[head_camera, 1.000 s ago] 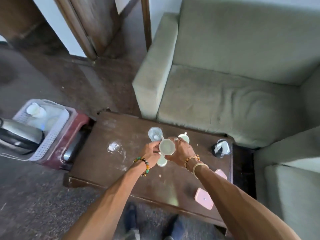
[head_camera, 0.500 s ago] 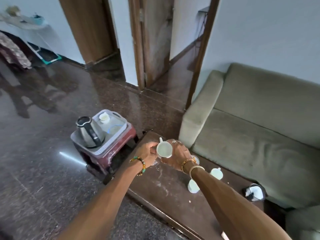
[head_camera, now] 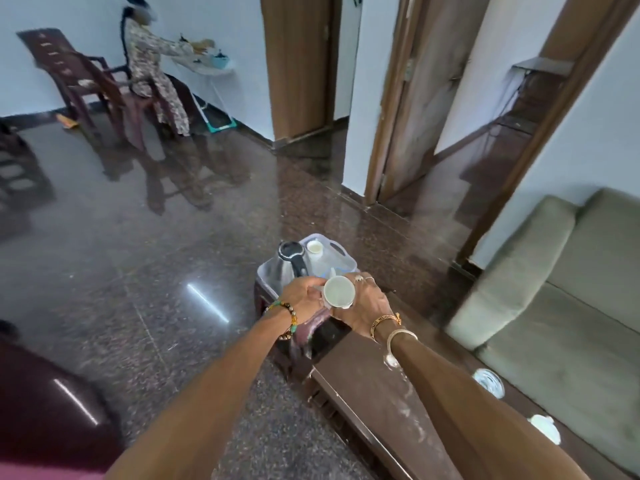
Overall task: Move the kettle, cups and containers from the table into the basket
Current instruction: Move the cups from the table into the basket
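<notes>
**Item:** small white round cup (head_camera: 338, 292), mouth turned up toward the camera, pale and plain inside. Any print on it is too blurred to tell. It is held between both hands, over the near edge of the basket.

**Left hand** (head_camera: 301, 299): beaded bracelet at the wrist, fingers curled, pinching the cup's left side.

**Right hand** (head_camera: 367, 304): rings and two bangles, fingers wrapped round the cup's right side.

**Just beyond the hands:** pale translucent plastic basket (head_camera: 346, 259), set on a maroon stool (head_camera: 263, 292).

- Steel kettle with black handle (head_camera: 287, 268), in the basket beyond the left hand.
- Second white cup (head_camera: 314, 247), at the basket's far side.

**Under the right forearm:** dark brown wooden worktop (head_camera: 363, 368).

- Round clear container (head_camera: 488, 382), on the worktop to the right of the forearm.
- Third white cup (head_camera: 546, 427), also to the right of the forearm.
</notes>
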Tool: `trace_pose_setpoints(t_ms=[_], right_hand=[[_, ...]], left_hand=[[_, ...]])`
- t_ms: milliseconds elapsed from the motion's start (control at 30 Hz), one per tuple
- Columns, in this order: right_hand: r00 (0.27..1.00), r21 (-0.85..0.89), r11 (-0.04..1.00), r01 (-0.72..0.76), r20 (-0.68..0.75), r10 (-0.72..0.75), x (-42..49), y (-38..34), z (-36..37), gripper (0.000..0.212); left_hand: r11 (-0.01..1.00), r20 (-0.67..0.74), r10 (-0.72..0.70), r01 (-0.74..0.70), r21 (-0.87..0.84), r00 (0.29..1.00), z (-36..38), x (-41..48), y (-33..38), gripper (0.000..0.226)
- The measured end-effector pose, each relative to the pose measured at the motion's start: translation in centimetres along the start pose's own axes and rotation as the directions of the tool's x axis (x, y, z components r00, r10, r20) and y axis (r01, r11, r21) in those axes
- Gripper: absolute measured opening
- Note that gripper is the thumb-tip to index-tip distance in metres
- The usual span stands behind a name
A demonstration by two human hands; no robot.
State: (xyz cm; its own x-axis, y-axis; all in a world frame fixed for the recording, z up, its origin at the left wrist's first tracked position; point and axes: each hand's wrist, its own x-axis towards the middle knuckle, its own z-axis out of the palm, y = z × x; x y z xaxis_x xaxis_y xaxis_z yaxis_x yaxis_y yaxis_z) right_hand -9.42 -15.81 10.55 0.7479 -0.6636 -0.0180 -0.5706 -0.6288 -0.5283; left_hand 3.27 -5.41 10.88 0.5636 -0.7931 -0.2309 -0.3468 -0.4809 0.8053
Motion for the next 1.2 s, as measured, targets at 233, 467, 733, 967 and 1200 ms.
trace_pose_setpoints(t_ms=[233, 467, 733, 967, 1200], right_hand=[[0.986, -0.088, 0.986, 0.144, 0.098, -0.136, 6.5, -3.0, 5.1, 0.056], [0.983, 0.007, 0.996, 0.084, 0.162, -0.084, 15.1, -3.3, 7.1, 0.059], [0.991, 0.051, 0.996, 0.079, 0.104, -0.084, 24.9, -3.1, 6.1, 0.053], [0.997, 0.060, 0.995, -0.081, 0.014, 0.080, 30.4, -0.6, 7.0, 0.061], [0.940, 0.063, 0.939, -0.339, -0.008, 0.340, 35.0, 3.2, 10.1, 0.067]], left_hand=[[0.995, -0.002, -0.097, 0.097, 0.015, 0.995, -4.8, 4.1, -4.5, 0.043], [0.990, -0.007, -0.134, 0.134, 0.031, 0.991, -8.0, 11.8, -6.6, 0.046], [0.996, -0.005, -0.089, 0.089, -0.017, 0.996, -10.8, 21.2, -4.5, 0.038], [0.998, 0.118, -0.059, 0.058, 0.011, 0.991, -10.9, 30.2, -3.8, 0.038], [1.000, 0.398, -0.021, 0.022, 0.002, 0.917, -9.1, 39.2, -4.2, 0.023]])
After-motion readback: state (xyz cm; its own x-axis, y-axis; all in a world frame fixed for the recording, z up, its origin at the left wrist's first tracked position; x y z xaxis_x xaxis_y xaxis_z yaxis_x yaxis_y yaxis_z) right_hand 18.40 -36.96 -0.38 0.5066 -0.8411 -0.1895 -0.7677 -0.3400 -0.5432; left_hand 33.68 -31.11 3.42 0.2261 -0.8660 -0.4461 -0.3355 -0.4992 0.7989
